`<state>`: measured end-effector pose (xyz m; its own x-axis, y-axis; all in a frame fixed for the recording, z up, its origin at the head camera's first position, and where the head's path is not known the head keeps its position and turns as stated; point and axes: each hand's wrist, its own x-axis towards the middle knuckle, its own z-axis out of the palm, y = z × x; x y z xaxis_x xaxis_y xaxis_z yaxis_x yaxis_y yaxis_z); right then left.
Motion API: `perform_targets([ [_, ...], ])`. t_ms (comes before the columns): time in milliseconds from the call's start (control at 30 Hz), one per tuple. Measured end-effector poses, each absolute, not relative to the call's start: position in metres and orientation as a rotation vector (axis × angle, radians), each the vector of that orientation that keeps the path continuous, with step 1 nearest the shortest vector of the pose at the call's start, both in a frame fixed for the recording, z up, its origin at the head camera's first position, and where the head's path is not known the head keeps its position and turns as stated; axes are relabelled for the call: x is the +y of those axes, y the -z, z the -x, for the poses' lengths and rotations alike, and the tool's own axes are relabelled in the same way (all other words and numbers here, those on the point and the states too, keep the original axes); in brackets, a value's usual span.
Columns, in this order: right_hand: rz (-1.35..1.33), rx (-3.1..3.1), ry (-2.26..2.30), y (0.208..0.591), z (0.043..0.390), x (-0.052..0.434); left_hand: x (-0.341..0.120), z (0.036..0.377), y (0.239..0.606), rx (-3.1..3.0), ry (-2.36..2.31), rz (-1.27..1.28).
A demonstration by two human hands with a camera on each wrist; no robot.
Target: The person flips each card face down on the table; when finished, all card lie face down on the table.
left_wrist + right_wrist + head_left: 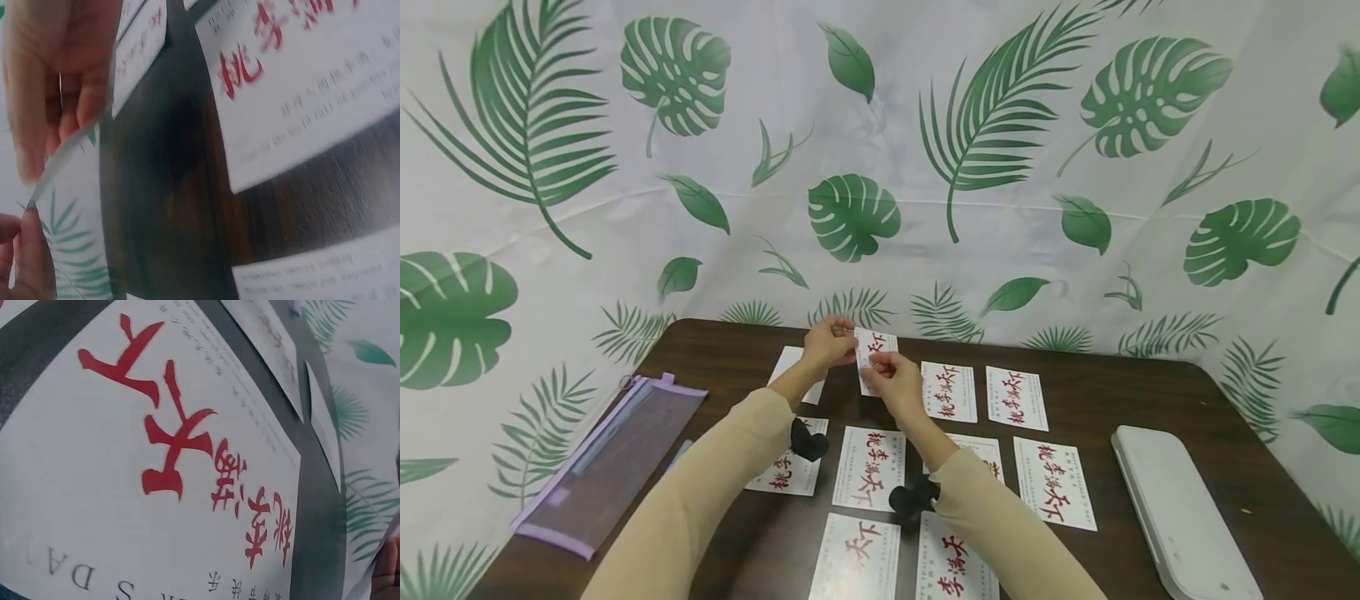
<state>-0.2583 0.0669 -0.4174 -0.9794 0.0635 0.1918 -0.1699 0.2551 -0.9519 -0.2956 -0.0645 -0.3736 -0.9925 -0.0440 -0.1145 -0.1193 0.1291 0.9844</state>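
Note:
Above the far part of the table, both hands hold a small white card point(874, 340) printed with red Chinese characters. My left hand point(829, 343) has its fingertips at the card's left edge. The right hand point(897, 385) pinches it lower down, thumb and finger together, covering part of the print. Seen from the left wrist, fingers of both hands meet along a thin pale edge point(55, 159). In the right wrist view, a bit of hand point(386, 572) shows at the lower right, while another printed card point(94, 475) fills most of the picture.
Several similar cards point(1055, 483) lie in rows on the dark wooden table point(1097, 400). A plain white card point(811, 392) is beside the left wrist. A purple-edged mesh zip pouch point(617, 467) lies at left, a long white device point(1183, 508) at right. Behind hangs a leaf-print curtain point(895, 125).

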Motion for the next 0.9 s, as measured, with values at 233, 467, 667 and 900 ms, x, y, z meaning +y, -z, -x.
perform_targets([
  [233,-0.244,-2.326,-1.417,0.413,0.255,0.065,-0.052,0.293,0.369,2.462,-2.047,0.050],
  [467,-0.316,-2.224,-1.156,0.406,0.256,0.072,-0.043,0.292,0.359,2.411,-2.105,-0.096],
  [667,-0.200,-2.179,-1.256,0.400,0.261,0.081,-0.043,0.291,0.356,2.479,-2.088,-0.158],
  [900,0.085,-2.169,-1.583,0.402,0.263,0.086,-0.058,0.287,0.374,2.618,-1.951,0.034],
])
